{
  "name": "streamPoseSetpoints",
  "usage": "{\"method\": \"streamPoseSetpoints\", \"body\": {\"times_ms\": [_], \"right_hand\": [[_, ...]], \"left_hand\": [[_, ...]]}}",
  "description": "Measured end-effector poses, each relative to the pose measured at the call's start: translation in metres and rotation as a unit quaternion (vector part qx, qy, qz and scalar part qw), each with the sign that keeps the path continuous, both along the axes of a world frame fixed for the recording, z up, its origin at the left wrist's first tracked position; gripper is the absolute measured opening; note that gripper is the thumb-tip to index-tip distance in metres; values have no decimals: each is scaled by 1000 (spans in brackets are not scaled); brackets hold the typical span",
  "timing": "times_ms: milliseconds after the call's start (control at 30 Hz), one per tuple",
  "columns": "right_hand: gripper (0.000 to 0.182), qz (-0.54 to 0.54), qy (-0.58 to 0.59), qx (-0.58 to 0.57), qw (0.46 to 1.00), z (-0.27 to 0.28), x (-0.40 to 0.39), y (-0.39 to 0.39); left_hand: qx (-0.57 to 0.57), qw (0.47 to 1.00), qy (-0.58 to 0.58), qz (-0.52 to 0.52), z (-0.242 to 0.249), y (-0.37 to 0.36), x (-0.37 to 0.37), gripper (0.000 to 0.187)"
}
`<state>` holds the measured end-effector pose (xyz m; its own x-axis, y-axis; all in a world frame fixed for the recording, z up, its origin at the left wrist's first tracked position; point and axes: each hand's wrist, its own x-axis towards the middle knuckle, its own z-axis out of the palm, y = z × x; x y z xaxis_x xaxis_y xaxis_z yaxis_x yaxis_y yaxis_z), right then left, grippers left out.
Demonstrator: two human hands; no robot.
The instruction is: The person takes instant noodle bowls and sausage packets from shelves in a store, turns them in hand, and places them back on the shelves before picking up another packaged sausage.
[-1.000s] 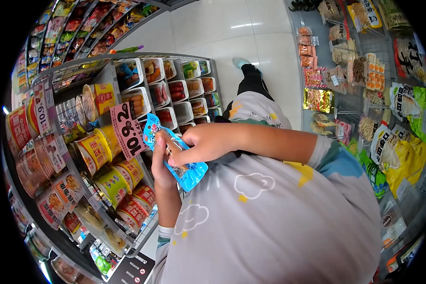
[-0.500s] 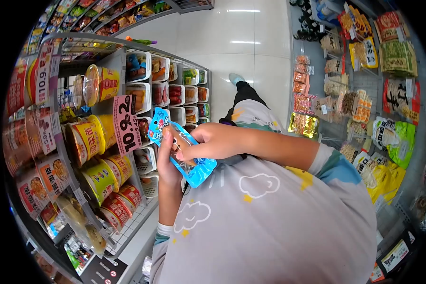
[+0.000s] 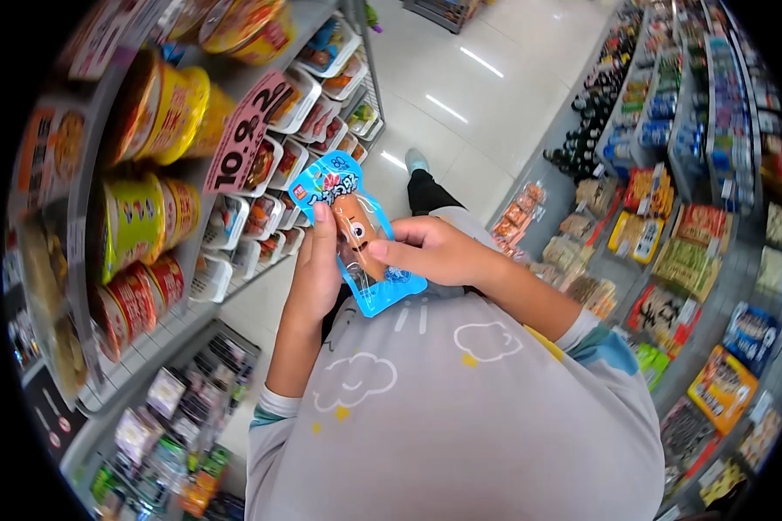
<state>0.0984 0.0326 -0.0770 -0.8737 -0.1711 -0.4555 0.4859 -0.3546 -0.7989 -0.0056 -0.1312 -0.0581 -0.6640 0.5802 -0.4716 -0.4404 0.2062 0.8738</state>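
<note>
A person stood in a shop aisle and held a blue snack packet (image 3: 356, 233) in front of the chest, in both bare hands. The left hand (image 3: 315, 273) was closed around the packet's left edge from behind, its fingers pointing up along the side and the tips reaching near the printed top. The right hand (image 3: 430, 250) came in from the right and pinched the packet's middle, thumb on the front and the other fingers curled behind it. The packet was tilted, its top leaning toward the upper left, and its clear window showed a brown sausage printed with a cartoon face. Just beyond the packet's top, a pink price sign (image 3: 245, 132) reading 10.9 hung from the shelf rack (image 3: 152, 334) on the left. That rack carried yellow and red instant noodle cups (image 3: 139, 227) lying on their sides, and further along it rows of small white trays (image 3: 265, 165) held more packaged snacks. On the right, a wall of hanging snack bags (image 3: 669, 260) ran down the aisle, with bottled drinks (image 3: 613, 113) shelved farther away. The person wore a grey shirt (image 3: 460, 408) with white cloud outlines and small yellow stars. A shoe (image 3: 416, 160) showed on the pale tiled floor (image 3: 487, 78) past the hands.
</note>
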Motion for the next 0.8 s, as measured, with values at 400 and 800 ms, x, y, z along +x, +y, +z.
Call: {"method": "streamPoseSetpoints", "body": {"times_ms": [400, 800], "right_hand": [[45, 143, -7, -65, 988, 7, -56, -41], [43, 248, -44, -41, 967, -2, -87, -85]], "left_hand": [[46, 985, -51, 156, 5, -61, 1, 76], [73, 970, -66, 223, -3, -123, 18, 55]]}}
